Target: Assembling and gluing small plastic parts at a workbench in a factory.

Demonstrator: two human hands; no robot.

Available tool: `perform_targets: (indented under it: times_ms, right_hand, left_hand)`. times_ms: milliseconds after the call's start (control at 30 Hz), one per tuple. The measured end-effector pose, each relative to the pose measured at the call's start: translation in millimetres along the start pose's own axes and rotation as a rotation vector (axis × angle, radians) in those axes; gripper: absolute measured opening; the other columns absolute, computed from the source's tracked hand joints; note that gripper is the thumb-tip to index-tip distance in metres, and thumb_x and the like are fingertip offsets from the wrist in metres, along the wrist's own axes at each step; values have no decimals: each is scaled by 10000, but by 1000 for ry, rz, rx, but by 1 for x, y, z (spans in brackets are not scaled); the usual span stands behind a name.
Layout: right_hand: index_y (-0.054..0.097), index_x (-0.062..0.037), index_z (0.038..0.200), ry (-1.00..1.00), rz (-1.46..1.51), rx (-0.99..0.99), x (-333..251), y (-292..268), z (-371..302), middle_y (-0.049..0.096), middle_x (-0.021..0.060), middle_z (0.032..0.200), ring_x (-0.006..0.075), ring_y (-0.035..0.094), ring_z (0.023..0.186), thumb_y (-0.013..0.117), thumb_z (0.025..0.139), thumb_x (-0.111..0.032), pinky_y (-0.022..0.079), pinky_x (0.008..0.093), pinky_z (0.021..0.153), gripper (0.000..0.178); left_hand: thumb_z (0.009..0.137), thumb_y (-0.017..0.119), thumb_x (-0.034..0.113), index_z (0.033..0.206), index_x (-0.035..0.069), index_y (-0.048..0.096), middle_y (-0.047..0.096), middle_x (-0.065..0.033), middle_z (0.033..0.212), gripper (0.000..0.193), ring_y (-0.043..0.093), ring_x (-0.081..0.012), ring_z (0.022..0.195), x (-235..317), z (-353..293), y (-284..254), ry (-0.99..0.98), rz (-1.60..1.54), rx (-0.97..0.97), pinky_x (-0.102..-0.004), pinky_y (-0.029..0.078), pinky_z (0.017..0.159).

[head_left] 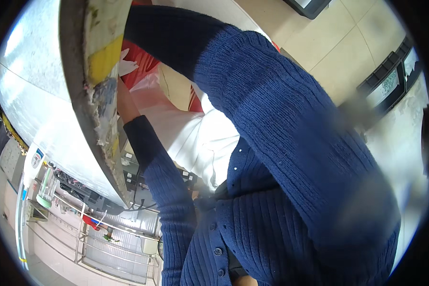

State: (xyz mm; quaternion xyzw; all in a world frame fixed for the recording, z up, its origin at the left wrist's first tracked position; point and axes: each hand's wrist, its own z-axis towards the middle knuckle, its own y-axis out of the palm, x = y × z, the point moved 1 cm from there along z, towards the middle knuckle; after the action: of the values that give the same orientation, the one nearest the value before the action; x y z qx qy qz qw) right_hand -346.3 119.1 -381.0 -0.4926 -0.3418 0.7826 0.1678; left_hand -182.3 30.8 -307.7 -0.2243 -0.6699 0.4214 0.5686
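My left hand reaches below the table's edge. Its wrist and part of its back show past the dark blue knit cuff, while the fingers are hidden behind the edge. My right arm, in the same ribbed sleeve, crosses over my lap toward the same edge, and its hand is out of sight behind it. The white table has a worn rim with peeling yellow and dark tape. Beyond my left hand, a crumpled white piece lies against something red. White fabric covers my lap.
On the table's far side are a white bottle and a clear bottle with a green end. Metal railings stand at the lower left. Black trays are at the right, and a dark-framed object lies on the tiled floor.
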Motion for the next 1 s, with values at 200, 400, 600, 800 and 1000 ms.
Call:
perform_targets:
  times_ms: [200,400,600,800,1000]
  right_hand:
    - [513,-282,1273,-41,21,30,4,1,-7,576,101,1171,322,623,1039,630,831,-134,553,434,787,481]
    - [484,-289,1311,-85,64,37,0,8,-2,568,109,1205,322,607,1069,668,799,-119,540,429,823,571]
    - [496,-268,1308,-19,153,87,18,14,2,565,92,1228,316,591,1097,634,813,-106,527,417,851,540]
    - [582,-207,1215,-42,86,-59,2,1,8,610,69,1174,294,603,1065,582,848,-149,513,409,850,371]
    - [615,-187,1142,67,361,-32,3,8,6,632,80,1112,277,620,1025,552,864,-197,508,405,824,286]
  left_hand:
    - [793,765,250,1181,-22,469,522,-147,1176,559,510,-255,1132,9,-30,-7,-36,-1,-52,-353,435,956]
    - [796,760,259,1254,4,450,480,-154,1230,610,494,-255,1144,-5,-40,-11,-66,69,-30,-364,429,951]
    - [791,761,288,1318,11,423,429,-170,1272,685,480,-273,1161,-9,-22,2,106,85,-107,-375,446,936]
    - [770,768,351,1250,-2,508,424,-211,1276,651,473,-311,1176,-25,0,11,229,241,-116,-393,458,916]
    - [752,759,426,1119,-63,584,460,-253,1271,636,462,-359,1191,-24,10,20,577,772,76,-430,445,931]
